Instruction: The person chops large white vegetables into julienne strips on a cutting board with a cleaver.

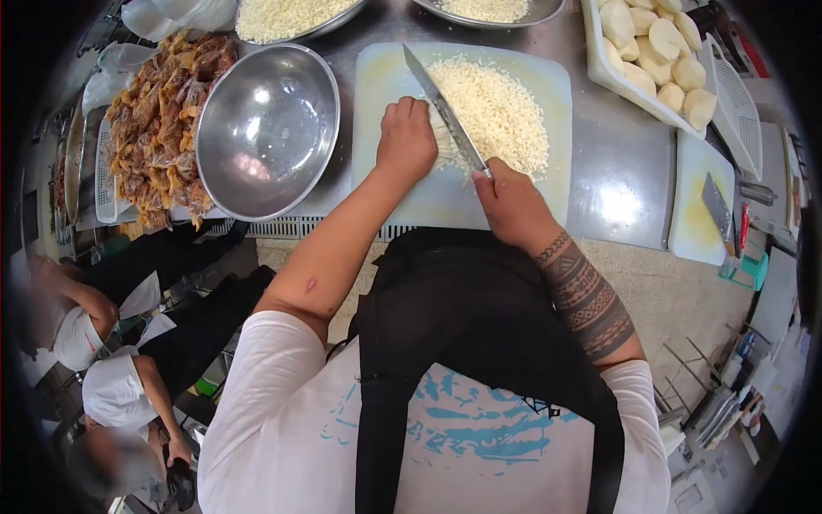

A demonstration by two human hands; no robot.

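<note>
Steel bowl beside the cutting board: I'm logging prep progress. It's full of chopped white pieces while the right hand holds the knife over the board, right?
No. The head view shows the steel bowl is empty; the chopped white pieces lie on the cutting board. The right hand does hold the knife over the board.

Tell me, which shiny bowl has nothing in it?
The big bowl left of the cutting board; the other two, top left and top right, hold chopped white bits.
</note>
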